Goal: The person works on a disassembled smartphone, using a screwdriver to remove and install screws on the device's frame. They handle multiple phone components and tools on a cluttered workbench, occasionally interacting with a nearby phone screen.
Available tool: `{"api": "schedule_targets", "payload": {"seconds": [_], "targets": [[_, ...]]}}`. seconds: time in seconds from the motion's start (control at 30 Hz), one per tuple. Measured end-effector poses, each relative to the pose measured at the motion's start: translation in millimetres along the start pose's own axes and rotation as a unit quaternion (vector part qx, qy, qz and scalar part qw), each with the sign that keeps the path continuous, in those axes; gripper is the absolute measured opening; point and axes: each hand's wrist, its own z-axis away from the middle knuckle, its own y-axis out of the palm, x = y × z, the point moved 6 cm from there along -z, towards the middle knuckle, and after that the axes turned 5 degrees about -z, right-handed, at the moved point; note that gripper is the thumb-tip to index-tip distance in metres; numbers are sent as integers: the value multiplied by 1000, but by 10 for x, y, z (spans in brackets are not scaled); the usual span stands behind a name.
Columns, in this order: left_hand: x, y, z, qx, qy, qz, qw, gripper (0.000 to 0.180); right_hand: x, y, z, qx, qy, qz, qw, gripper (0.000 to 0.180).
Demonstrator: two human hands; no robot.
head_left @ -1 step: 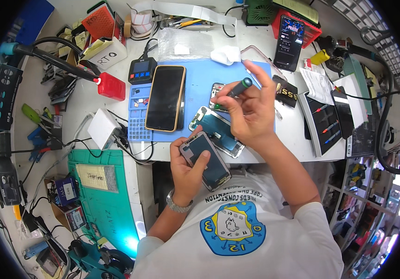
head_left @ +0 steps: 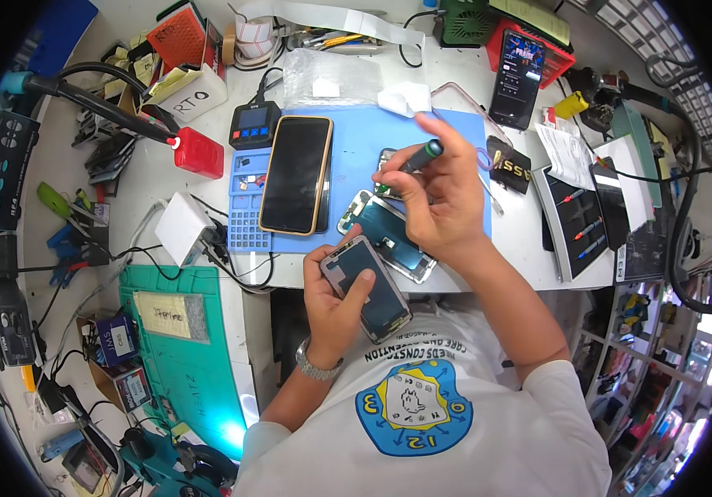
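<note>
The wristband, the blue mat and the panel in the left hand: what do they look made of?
Wristband: likely metal, given its silvery shine and linked pieces.
Blue mat: probably silicone or rubber; matte, with moulded-looking compartments.
Panel in the left hand: dark, smooth back, perhaps metal or plastic film; I cannot tell which.

The screen (head_left: 378, 296) is dark with a pale rim, the screwdriver (head_left: 422, 156) dark and green, the mat (head_left: 360, 145) light blue, the bottle (head_left: 200, 155) red, the shirt (head_left: 505, 427) white with a blue-and-yellow print (head_left: 412, 406)

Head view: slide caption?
Left hand holds a phone display; right hand holds a dark-handled tool over a blue mat.
</note>
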Motion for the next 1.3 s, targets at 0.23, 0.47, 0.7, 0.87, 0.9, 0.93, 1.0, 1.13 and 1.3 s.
{"api": "schedule_targets", "payload": {"seconds": [0.23, 0.47, 0.7, 0.87, 0.9, 0.93, 1.0, 1.13, 1.3], "targets": [[30, -50, -59, -3, -25, 40, 999, 45, -166, 207, -161, 55, -22, 88, 994, 52], [29, -60, -70, 4, -28, 47, 998, 44, -252, 223, -171, 91, 12, 122, 988, 57], [39, -68, -77, 12, -39, 49, 998, 43, -76, 304, -232, 123, -88, 174, 973, 52], [38, -65, -80, 9, -40, 50, 998, 43, -51, 347, -270, 176, -89, 153, 968, 61], [39, -64, -81, 9, -41, 51, 998, 43, -60, 351, -270, 176, -76, 142, 971, 62], [41, -64, -81, 8, -42, 52, 998, 43, -68, 360, -267, 175, -62, 130, 974, 63], [46, -66, -76, 10, -42, 53, 998, 43, -61, 377, -279, 169, -60, 140, 974, 66], [54, -73, -74, 15, -39, 57, 997, 43, -78, 374, -274, 164, -36, 183, 969, 80], [32, -51, -86, 11, -38, 61, 997, 42, -254, 358, -196, 206, 25, 151, 966, 95]]}}
